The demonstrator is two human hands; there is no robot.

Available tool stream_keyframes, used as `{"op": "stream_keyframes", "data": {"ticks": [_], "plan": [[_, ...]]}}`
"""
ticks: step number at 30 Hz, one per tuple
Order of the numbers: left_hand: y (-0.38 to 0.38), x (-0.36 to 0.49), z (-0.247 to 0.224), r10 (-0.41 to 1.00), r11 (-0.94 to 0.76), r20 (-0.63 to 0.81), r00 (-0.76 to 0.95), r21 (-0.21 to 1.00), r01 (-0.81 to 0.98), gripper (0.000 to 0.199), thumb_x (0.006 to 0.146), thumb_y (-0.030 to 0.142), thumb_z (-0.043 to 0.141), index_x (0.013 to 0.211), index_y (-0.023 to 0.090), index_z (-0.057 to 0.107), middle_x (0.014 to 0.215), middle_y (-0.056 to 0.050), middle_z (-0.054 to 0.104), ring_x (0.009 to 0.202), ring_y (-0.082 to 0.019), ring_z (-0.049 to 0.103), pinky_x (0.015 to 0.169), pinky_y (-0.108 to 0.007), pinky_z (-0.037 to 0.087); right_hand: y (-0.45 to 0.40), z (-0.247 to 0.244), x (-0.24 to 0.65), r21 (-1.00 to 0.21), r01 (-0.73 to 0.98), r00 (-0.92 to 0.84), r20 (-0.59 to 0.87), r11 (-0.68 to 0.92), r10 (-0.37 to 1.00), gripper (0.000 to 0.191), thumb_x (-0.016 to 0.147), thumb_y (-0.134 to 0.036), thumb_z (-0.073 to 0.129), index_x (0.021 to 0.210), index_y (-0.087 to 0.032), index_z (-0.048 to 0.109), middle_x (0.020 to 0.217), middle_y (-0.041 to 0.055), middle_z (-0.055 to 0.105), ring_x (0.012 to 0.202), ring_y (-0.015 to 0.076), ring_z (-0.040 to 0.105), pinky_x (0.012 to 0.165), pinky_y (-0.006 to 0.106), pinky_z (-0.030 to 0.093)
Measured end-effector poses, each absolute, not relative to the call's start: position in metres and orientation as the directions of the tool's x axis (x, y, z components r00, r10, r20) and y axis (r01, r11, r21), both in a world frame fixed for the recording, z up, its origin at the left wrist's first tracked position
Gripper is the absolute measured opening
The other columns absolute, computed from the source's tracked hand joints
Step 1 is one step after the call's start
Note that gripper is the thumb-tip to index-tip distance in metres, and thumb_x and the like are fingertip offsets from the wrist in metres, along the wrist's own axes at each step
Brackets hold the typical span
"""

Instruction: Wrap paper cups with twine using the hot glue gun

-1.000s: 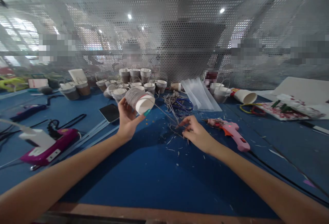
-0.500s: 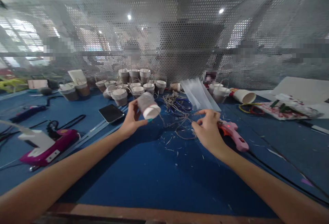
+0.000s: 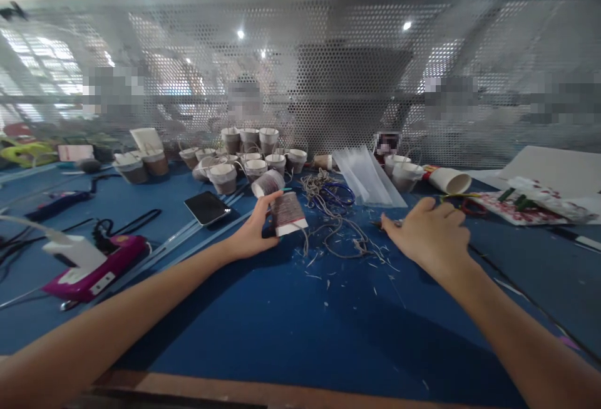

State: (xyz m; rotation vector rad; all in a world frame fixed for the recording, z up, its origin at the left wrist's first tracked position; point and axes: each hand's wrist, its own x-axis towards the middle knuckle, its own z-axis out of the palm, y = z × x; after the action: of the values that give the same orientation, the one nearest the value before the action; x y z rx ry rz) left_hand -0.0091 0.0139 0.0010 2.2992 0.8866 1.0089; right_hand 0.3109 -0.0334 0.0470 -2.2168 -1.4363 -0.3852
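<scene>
one cord-wrapped cup [image 3: 287,210] is tilting at the centre of the frame, its white edge facing the lower right. the left hand [image 3: 248,233] is gripping this cup; its thumb and fingers are pressing on opposite sides. a second wrapped cup [image 3: 269,181] is lying on its side just behind. the right hand [image 3: 434,227], right of centre, is bending its fingers beside a dark nozzle tip [image 3: 376,224]; its back is hiding the palm, so whether it is gripping a tool cannot be told. loose cord [image 3: 319,188] is spreading between the hands. a phone [image 3: 207,207] is resting left of centre.
</scene>
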Motion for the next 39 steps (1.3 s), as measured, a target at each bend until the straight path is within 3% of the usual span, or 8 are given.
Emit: {"op": "stream_keyframes", "data": {"ticks": [5, 10, 15, 20, 25, 29, 32, 39], "plan": [[0.01, -0.008, 0.001, 0.733, -0.671, 0.449, 0.511, 0.602, 0.434, 0.085, 0.067, 0.014, 0.061, 0.139, 0.021, 0.015, 0.133, -0.015, 0.039, 0.122, -0.031, 0.048, 0.107, -0.056, 0.037, -0.038, 0.051, 0.313, -0.12, 0.861, 0.508, 0.147, -0.495, 0.849, 0.077, 0.056, -0.056, 0.069, 0.114, -0.008, 0.052, 0.112, 0.038, 0.05, 0.098, 0.0555, 0.054, 0.057, 0.052, 0.044], [0.012, -0.009, -0.002, 0.734, -0.676, 0.485, 0.474, 0.583, 0.45, 0.079, 0.07, 0.018, 0.062, 0.135, 0.02, 0.019, 0.134, -0.015, 0.038, 0.126, -0.031, 0.045, 0.108, -0.054, 0.037, -0.034, 0.057, 0.32, -0.142, 0.808, 0.577, -0.002, -0.571, 0.817, 0.092, 0.057, -0.055, 0.064, 0.134, -0.009, 0.043, 0.125, 0.0385, 0.045, 0.098, 0.0522, 0.057, 0.041, 0.039, 0.041], [0.011, -0.008, -0.002, 0.742, -0.67, 0.516, 0.428, 0.575, 0.469, 0.076, 0.072, 0.025, 0.066, 0.134, 0.022, 0.023, 0.136, -0.014, 0.037, 0.131, -0.033, 0.041, 0.111, -0.056, 0.034, -0.032, 0.058, 0.323, -0.222, 0.769, 0.535, -0.293, -0.6, 0.793, 0.101, 0.061, -0.042, 0.064, 0.145, -0.007, 0.022, 0.08, 0.0214, 0.066, 0.062, 0.0343, 0.064, 0.041, 0.037, 0.041], [0.009, -0.009, 0.0, 0.76, -0.65, 0.488, 0.429, 0.584, 0.487, 0.079, 0.072, 0.03, 0.068, 0.137, 0.024, 0.023, 0.14, -0.014, 0.036, 0.131, -0.034, 0.041, 0.109, -0.056, 0.037, -0.029, 0.06, 0.321, -0.198, 0.874, 0.469, 0.098, -0.445, 0.878, 0.077, 0.07, -0.05, 0.056, 0.129, -0.004, 0.04, 0.09, 0.0294, 0.064, 0.077, 0.0425, 0.063, 0.053, 0.045, 0.043], [0.006, -0.007, 0.002, 0.757, -0.654, 0.494, 0.429, 0.572, 0.495, 0.08, 0.072, 0.034, 0.069, 0.138, 0.024, 0.024, 0.14, -0.013, 0.038, 0.131, -0.032, 0.041, 0.111, -0.053, 0.036, -0.03, 0.056, 0.309, -0.412, 0.899, 0.319, 0.392, -0.145, 0.863, 0.063, 0.073, -0.042, 0.055, 0.122, -0.009, 0.033, 0.101, 0.0248, 0.06, 0.076, 0.0351, 0.064, 0.06, 0.043, 0.046], [0.0, -0.002, 0.002, 0.799, -0.6, 0.443, 0.407, 0.63, 0.493, 0.08, 0.072, 0.036, 0.07, 0.137, 0.022, 0.025, 0.136, -0.014, 0.043, 0.126, -0.031, 0.047, 0.105, -0.051, 0.043, -0.039, 0.051, 0.284, -0.599, 0.799, 0.241, 0.388, 0.045, 0.889, 0.067, 0.071, -0.041, 0.06, 0.122, -0.014, 0.026, 0.08, 0.0078, 0.059, 0.067, 0.0263, 0.063, 0.062, 0.039, 0.048], [-0.003, 0.001, 0.003, 0.809, -0.585, 0.423, 0.409, 0.652, 0.482, 0.083, 0.07, 0.039, 0.072, 0.137, 0.022, 0.026, 0.136, -0.015, 0.043, 0.125, -0.031, 0.048, 0.103, -0.05, 0.044, -0.047, 0.044, 0.268, -0.628, 0.76, 0.141, 0.409, 0.167, 0.902, 0.079, 0.067, -0.041, 0.065, 0.127, -0.014, 0.022, 0.07, 0.0, 0.053, 0.062, 0.0236, 0.061, 0.061, 0.038, 0.048], [0.0, -0.002, 0.0, 0.783, -0.619, 0.441, 0.438, 0.611, 0.493, 0.085, 0.07, 0.042, 0.073, 0.138, 0.024, 0.026, 0.139, -0.015, 0.041, 0.127, -0.032, 0.046, 0.104, -0.052, 0.043, -0.053, 0.034, 0.259, -0.652, 0.683, 0.089, 0.523, 0.33, 0.848, 0.067, 0.075, -0.035, 0.06, 0.13, -0.021, 0.025, 0.081, 0.0017, 0.057, 0.066, 0.0212, 0.062, 0.068, 0.04, 0.05]]}}
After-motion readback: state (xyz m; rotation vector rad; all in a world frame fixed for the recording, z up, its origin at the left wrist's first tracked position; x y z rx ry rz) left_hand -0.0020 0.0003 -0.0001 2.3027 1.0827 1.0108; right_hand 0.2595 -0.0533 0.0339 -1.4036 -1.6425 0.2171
